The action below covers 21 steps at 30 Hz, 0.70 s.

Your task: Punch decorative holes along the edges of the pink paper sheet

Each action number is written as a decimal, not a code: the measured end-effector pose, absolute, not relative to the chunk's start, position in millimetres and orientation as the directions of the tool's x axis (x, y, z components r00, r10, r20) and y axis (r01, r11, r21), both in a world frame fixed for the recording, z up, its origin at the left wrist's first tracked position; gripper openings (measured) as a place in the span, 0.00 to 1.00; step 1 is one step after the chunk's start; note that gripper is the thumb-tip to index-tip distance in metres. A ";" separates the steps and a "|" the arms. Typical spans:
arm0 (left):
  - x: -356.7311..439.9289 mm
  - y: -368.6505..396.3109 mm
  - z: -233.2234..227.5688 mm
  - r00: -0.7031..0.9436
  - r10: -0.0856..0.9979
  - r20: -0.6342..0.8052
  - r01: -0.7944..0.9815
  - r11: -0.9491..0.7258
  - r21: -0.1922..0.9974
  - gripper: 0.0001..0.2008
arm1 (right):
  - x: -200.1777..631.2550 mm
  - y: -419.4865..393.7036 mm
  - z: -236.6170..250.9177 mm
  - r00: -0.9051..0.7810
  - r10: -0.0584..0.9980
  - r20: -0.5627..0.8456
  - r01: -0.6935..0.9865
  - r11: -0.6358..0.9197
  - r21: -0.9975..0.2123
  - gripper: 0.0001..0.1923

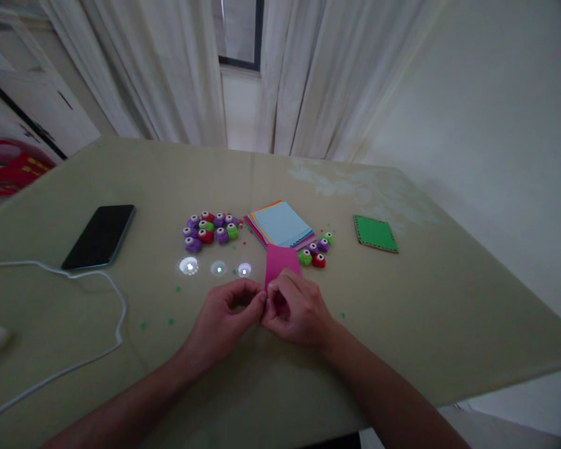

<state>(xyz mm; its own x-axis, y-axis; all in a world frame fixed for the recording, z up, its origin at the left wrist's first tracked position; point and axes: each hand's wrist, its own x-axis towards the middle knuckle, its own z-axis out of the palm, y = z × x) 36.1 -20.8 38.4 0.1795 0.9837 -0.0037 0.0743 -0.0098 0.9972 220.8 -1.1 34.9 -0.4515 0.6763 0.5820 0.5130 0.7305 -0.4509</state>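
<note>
A bright pink square sheet (280, 257), felt or paper, stands between my hands just in front of a stack of coloured sheets. My left hand (231, 312) is closed, thumb and forefinger pinched at the sheet's lower left corner. Right against it, my right hand (302, 308) is closed too, with its fingers pinching the lower part of the sheet and covering it. Anything small between the fingertips is hidden. The stack (284, 224) has a light blue sheet on top, with dark marks along its near edge.
One-eyed purple, red and green figures lie in a left cluster (206, 236) and a right cluster (318, 247). A green square (375, 233) with a dark notched-looking edge lies right. At left are a black phone (100, 236) and a white cable (116, 293). Green bits (171, 322) are scattered about.
</note>
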 end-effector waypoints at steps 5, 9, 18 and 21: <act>35.9 -19.4 42.6 0.179 0.984 -0.016 0.048 0.008 0.999 0.13 | 223.1 0.1 33.5 -0.432 0.676 0.597 0.420 0.736 -0.531 0.09; 34.2 -19.0 43.4 0.165 0.986 -0.023 0.041 0.017 0.999 0.15 | 224.7 1.0 36.4 -0.421 0.668 0.613 0.399 0.744 -0.537 0.09; 35.8 -19.6 39.3 0.210 0.976 -0.054 -0.071 0.070 0.995 0.14 | 231.0 3.2 42.6 -0.430 0.631 0.646 0.409 0.774 -0.484 0.09; 36.3 -20.2 40.2 0.217 0.974 -0.065 -0.080 0.084 0.993 0.15 | 232.1 3.9 41.1 -0.440 0.615 0.654 0.397 0.787 -0.472 0.11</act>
<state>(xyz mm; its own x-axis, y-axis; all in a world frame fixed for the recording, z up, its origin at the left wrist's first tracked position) 36.3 -20.2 40.2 0.2166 0.9741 -0.0653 -0.0800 0.0844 0.9932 232.1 3.9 41.1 -0.4405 0.6148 0.6542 0.3970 0.7870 -0.4723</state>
